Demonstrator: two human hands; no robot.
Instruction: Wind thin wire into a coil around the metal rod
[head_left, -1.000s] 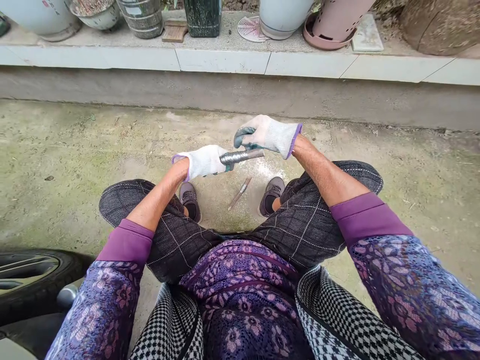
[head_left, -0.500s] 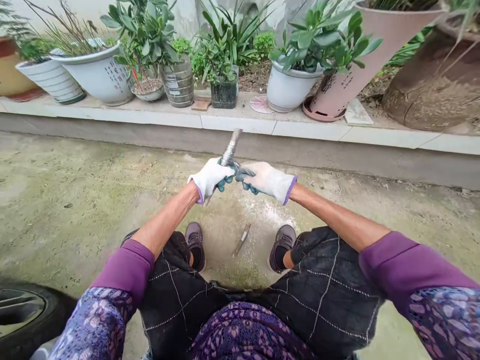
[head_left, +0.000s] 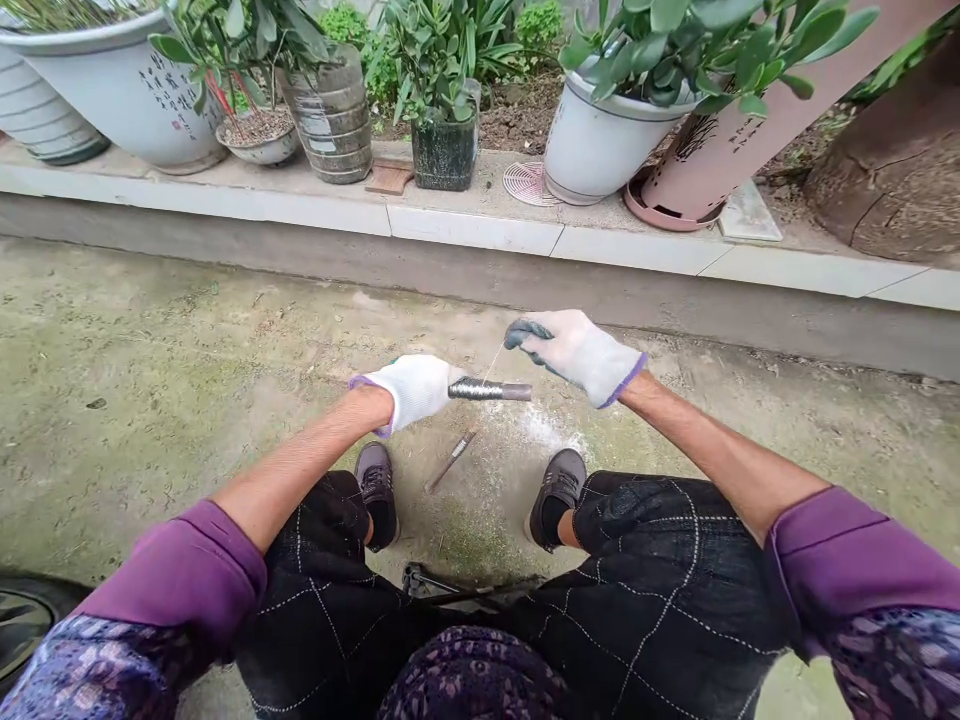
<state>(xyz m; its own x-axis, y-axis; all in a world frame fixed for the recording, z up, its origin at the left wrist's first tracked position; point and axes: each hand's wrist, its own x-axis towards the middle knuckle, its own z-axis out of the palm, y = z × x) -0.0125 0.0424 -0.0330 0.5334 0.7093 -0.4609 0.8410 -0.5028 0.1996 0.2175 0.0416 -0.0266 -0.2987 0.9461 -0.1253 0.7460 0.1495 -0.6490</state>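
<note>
In my head view, the knit-gloved left hand clamps its fingers round a wire-wrapped rod above open, gritty concrete, and the right hand pinches a thin, straight strand rising from it, short of the tiled ledge.

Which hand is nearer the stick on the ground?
Left: the left hand is forward-left of the stick; the right hand is farther forward and well to its right.

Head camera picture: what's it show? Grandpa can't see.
A gloved left hand grips a rod with shiny wrapping; a thin strand rises to the gloved right hand. A stick lies between two shoes; potted plants line a ledge.
</note>
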